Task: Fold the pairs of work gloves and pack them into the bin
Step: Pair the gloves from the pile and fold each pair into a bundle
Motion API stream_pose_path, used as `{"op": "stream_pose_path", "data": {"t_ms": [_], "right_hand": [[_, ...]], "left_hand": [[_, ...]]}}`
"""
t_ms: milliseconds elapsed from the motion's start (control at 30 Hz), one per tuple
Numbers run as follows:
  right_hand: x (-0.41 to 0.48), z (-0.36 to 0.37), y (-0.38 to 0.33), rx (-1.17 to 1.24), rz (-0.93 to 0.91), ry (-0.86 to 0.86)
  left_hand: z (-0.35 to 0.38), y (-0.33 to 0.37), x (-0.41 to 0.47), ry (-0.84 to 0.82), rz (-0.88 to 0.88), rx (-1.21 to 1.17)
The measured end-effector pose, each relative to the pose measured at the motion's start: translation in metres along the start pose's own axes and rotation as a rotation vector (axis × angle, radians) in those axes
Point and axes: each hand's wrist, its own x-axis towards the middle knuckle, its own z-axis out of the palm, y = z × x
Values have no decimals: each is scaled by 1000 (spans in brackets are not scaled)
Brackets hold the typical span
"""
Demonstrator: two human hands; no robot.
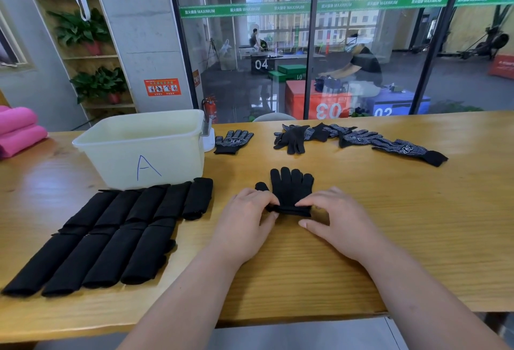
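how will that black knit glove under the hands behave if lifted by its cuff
Probably floppy: the black knit glove creases where the left hand and right hand fold its cuff. Likely light, lying flat on the wooden table. Its fold may spring open once released.

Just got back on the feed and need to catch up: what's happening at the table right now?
A person is folding a black glove on the table: the left hand and right hand both grip its cuff end. Folded gloves lie in two rows in front of the bin marked A, not yet packed. Unfolded gloves wait farther back.
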Motion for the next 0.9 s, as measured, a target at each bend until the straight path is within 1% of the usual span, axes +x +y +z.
{"op": "stream_pose_path", "data": {"t_ms": [100,200,367,433,500,567,700,800,900], "right_hand": [[0,1,2,57,61,54],[1,2,3,151,164,52],[4,5,1,297,209,66],[4,6,-2,251,191,75],[5,9,-5,219,185,96],[4,11,-5,174,175,116],[3,10,-7,-15,130,129],[3,12,-9,-127,129,116],[3,12,-11,-214,71,113]], "left_hand": [[-1,1,-1,-12,-28,-47],[0,0,0,-22,-82,-121],[3,-3,1,-18,-151,-218],[4,-2,2,-33,-177,-229],[5,-1,2,-39,-178,-184],[6,-1,2,-35,-150,-115],[8,-3,4,-6,-65,-18],[11,-4,5,9,-54,74],[11,-4,4,27,-32,145]]}}
